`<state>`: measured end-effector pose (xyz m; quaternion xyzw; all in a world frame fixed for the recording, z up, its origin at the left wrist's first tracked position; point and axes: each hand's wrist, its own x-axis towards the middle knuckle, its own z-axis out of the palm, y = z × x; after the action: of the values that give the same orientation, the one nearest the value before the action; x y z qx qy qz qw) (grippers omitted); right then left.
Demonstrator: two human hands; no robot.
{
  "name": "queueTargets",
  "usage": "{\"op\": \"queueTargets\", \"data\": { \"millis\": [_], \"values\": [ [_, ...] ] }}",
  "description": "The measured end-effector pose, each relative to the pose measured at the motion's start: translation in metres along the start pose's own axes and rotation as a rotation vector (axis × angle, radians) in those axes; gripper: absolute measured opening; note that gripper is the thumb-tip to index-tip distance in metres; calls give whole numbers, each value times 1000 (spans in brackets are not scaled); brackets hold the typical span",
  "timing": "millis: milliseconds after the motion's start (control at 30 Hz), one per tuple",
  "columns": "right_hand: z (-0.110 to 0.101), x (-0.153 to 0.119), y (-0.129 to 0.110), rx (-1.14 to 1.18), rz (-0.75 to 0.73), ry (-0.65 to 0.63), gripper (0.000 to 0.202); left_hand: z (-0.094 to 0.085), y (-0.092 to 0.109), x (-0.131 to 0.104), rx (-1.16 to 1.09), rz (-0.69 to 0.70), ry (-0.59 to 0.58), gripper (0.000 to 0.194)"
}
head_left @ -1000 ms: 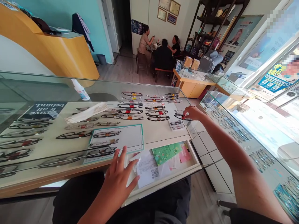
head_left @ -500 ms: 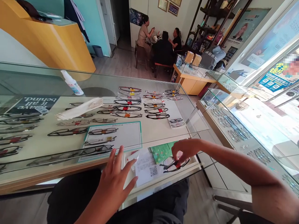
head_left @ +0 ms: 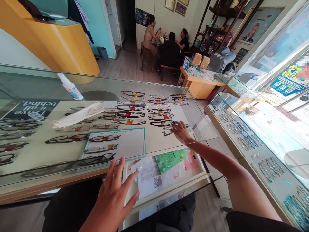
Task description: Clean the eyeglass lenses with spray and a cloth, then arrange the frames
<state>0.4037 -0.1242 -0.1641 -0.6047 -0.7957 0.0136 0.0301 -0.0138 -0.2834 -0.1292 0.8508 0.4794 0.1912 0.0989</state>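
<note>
My right hand (head_left: 181, 132) reaches into the glass display case, its fingers closed on a pair of eyeglasses (head_left: 167, 131) just below the right column of frames. Above its fingertips lies a black pair with a red tag (head_left: 163, 123). My left hand (head_left: 118, 190) hovers palm down with fingers spread, holding nothing, at the left edge of the pulled-out drawer (head_left: 169, 190). Inside the drawer are a green leaflet (head_left: 169, 161), a white sheet with a QR code (head_left: 148, 180) and a pink paper (head_left: 190, 160).
Rows of glasses fill the case, with a teal-edged board (head_left: 132, 141) among them. On the glass top stand a white spray bottle (head_left: 70, 87) and a pale cloth (head_left: 79, 116). Another display case (head_left: 246, 138) is at the right. People sit at the back.
My right hand has moved up from the drawer into the case, and the glasses it gripped have left the drawer. My left hand stays spread, slightly lower in view.
</note>
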Motion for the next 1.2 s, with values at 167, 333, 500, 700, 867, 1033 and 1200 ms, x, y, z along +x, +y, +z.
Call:
{"op": "queueTargets", "data": {
  "millis": [167,333,500,700,867,1033,1200],
  "values": [
    [23,37,34,-89,84,81,39,2,-2,-2,1,-4,16,35],
    [27,59,72,-139,203,138,35,4,-3,-5,-12,-28,13,37],
    [31,65,108,-131,216,130,34,5,-3,-9,-13,-51,-1,40],
    [45,56,136,-121,197,90,32,7,-5,-13,-7,-63,-25,43],
    [57,55,143,-130,187,82,33,5,-4,-12,-12,-57,-31,46],
    [62,59,143,-150,189,85,29,4,-3,-10,2,-54,-38,42],
    [63,58,141,-169,199,89,28,2,-1,-9,12,-53,-34,38]
  ]
}}
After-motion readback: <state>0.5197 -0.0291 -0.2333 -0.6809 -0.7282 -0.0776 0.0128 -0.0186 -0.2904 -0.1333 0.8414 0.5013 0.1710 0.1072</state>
